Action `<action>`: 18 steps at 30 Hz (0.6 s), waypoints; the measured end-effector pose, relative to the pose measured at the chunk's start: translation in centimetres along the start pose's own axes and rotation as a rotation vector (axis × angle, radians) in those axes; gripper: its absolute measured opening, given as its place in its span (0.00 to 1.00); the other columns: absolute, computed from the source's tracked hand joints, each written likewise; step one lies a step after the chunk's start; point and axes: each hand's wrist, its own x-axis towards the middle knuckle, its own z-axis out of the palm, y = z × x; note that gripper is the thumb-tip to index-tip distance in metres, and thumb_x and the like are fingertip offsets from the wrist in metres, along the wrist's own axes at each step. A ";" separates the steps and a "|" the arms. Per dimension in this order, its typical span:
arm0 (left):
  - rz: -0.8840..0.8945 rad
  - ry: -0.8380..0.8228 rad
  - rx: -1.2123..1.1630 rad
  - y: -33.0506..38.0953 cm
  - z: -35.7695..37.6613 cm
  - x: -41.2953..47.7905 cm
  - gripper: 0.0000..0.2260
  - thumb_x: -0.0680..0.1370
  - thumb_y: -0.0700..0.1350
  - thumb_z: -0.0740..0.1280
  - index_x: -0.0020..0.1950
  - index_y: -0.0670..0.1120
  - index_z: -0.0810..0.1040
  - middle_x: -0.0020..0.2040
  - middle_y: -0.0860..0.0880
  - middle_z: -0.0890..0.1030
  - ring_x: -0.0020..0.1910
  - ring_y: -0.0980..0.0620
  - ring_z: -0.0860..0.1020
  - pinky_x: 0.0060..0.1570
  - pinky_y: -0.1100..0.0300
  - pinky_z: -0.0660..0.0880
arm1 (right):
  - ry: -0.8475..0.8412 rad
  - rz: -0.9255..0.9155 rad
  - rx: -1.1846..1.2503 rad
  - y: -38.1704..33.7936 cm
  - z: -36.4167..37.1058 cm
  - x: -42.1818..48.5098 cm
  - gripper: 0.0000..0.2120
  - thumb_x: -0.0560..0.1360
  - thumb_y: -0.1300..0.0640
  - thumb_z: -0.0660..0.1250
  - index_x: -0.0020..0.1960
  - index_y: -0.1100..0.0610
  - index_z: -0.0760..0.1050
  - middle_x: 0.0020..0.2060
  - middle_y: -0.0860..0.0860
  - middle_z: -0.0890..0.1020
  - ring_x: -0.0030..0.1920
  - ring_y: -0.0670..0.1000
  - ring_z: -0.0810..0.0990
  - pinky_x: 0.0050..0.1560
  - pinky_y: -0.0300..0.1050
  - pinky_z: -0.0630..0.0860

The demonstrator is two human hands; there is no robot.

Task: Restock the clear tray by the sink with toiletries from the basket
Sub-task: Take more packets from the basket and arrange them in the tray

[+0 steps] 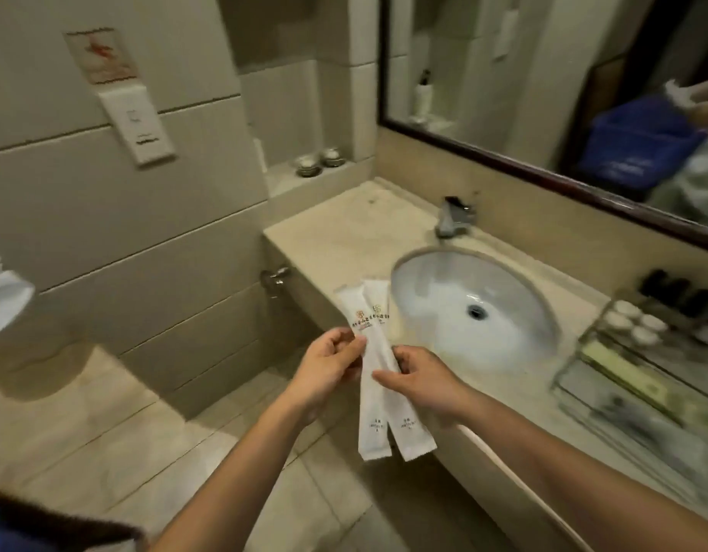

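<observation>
The big stone counter [336, 237] holds a round white sink [432, 288]. The clear tray [571, 372] sits on its right side, with small bottles inside. Left of the sink, the left hand [324, 364] and right hand [424, 380] both pinch two long white packets [374, 428].

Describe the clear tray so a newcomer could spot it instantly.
Start at the wide mirror, then drop to the stone counter under it. Right of the sink, the clear tray sits on the counter. It is the only see-through box there, holding white round lids and dark bottles.
</observation>
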 end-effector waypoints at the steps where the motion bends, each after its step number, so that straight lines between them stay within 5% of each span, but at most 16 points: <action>1: -0.040 -0.078 0.049 -0.5 2.2 0.7 0.04 0.78 0.41 0.65 0.51 0.43 0.76 0.36 0.50 0.80 0.34 0.56 0.78 0.35 0.64 0.75 | 0.075 0.017 0.021 1.1 -1.9 -1.0 0.12 0.75 0.56 0.67 0.57 0.58 0.77 0.51 0.54 0.83 0.50 0.52 0.83 0.55 0.54 0.79; 6: -0.161 -0.359 0.290 -3.0 11.7 3.6 0.07 0.77 0.37 0.66 0.54 0.44 0.77 0.51 0.39 0.80 0.52 0.44 0.80 0.56 0.49 0.77 | 0.339 0.153 0.057 6.0 -9.2 -5.4 0.11 0.76 0.53 0.66 0.56 0.58 0.77 0.50 0.53 0.83 0.49 0.52 0.82 0.53 0.52 0.79; 14: -0.300 -0.665 0.439 -6.3 24.1 6.9 0.05 0.77 0.34 0.65 0.49 0.43 0.76 0.41 0.47 0.78 0.37 0.54 0.80 0.35 0.61 0.78 | 0.688 0.505 0.057 14.0 -15.3 -11.5 0.14 0.76 0.49 0.64 0.47 0.60 0.80 0.41 0.57 0.83 0.41 0.56 0.80 0.38 0.44 0.69; 18: -0.396 -0.749 0.462 -8.5 29.2 8.2 0.07 0.76 0.33 0.63 0.47 0.43 0.76 0.38 0.49 0.80 0.35 0.54 0.80 0.34 0.61 0.77 | 0.878 0.641 0.097 16.9 -17.8 -13.4 0.11 0.76 0.52 0.63 0.50 0.56 0.80 0.40 0.51 0.80 0.40 0.51 0.77 0.34 0.39 0.67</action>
